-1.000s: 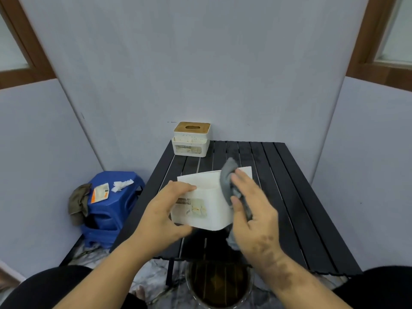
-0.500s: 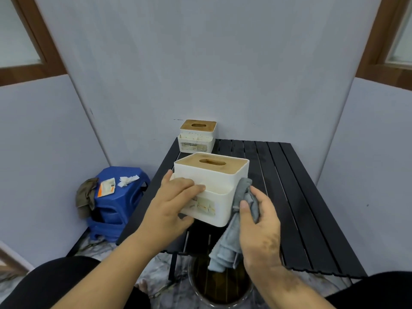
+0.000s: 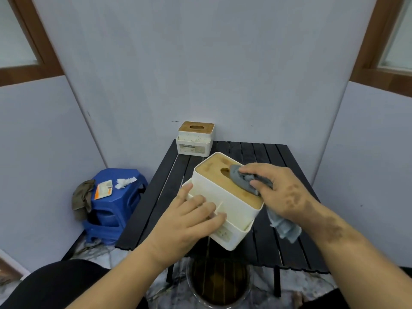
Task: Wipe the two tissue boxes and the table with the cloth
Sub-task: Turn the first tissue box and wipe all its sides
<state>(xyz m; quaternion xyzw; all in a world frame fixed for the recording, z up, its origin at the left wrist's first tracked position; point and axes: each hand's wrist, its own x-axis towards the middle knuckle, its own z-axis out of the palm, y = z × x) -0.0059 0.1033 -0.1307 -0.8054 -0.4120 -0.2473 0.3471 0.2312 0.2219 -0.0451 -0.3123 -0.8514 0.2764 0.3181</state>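
From the head camera, the person's left hand [image 3: 191, 219] gripped the front storage tray of the near tissue box [image 3: 225, 210], fingers curled over its rim and thumb along the side, holding the box tilted and, it seemed, lifted off the black slatted table [image 3: 287, 246]; whether a bottom corner touched the slats could not be told. The right hand [image 3: 278, 192] pressed a bunched grey cloth [image 3: 244, 179] against the box's wooden lid [image 3: 214, 170], fingers curled round the wad just beside the oval tissue slot, while a loose tail of the cloth hung below the wrist over the table.

The second tissue box [image 3: 195, 139] stood upright at the far left corner of the table, against the wall and well apart from both hands. A blue plastic stool [image 3: 116, 204] with a rag, a packet and a crumpled tissue on it stood on the floor to the left, and a round bin [image 3: 219, 284] sat under the near table edge.

The step in hand looked like wiping the first box's lid. The next move would likely call for sweeping the cloth across the rest of the lid while the left hand kept the box steady, then setting it down and fetching the far box; the table would come last.
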